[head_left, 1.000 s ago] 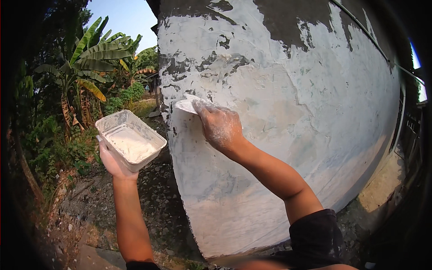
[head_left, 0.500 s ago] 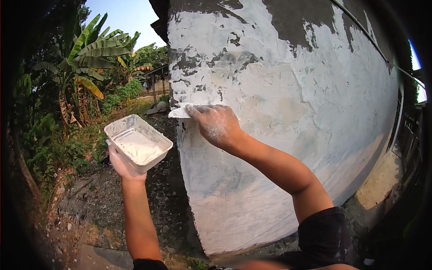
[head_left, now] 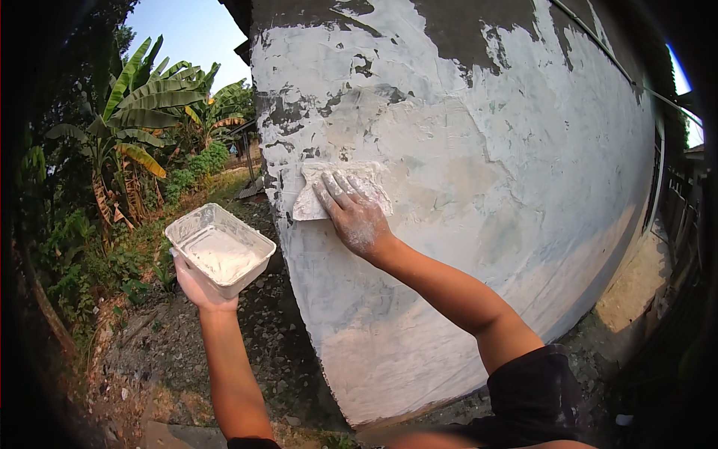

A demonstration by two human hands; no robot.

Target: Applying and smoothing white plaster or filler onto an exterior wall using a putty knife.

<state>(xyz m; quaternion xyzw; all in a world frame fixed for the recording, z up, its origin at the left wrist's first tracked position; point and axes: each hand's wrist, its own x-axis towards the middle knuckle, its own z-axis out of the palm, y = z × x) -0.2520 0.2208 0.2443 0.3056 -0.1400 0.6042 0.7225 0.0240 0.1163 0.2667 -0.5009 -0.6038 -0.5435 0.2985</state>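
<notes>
My left hand supports a pale rectangular plastic tub from below and from its left side, fingers mostly hidden behind it. White putty lies in the tub, whose inner walls are smeared. My right hand, dusted white, presses a broad, flat putty spreader against the wall, its fingers lying along the spreader's coated back. The thumb's hold is hidden. White putty covers much of the wall, while dark grey patches show along its top and near its left edge.
The wall's left corner drops to stony ground below. Banana plants and undergrowth stand to the left. A thin pipe runs along the wall's upper right, and a pale ledge lies at its right foot.
My right hand and the spreader have moved slightly down and right from near the wall's edge; the spreader now lies flatter, its broad back showing. The view has shifted; my left hand still holds the tub.
</notes>
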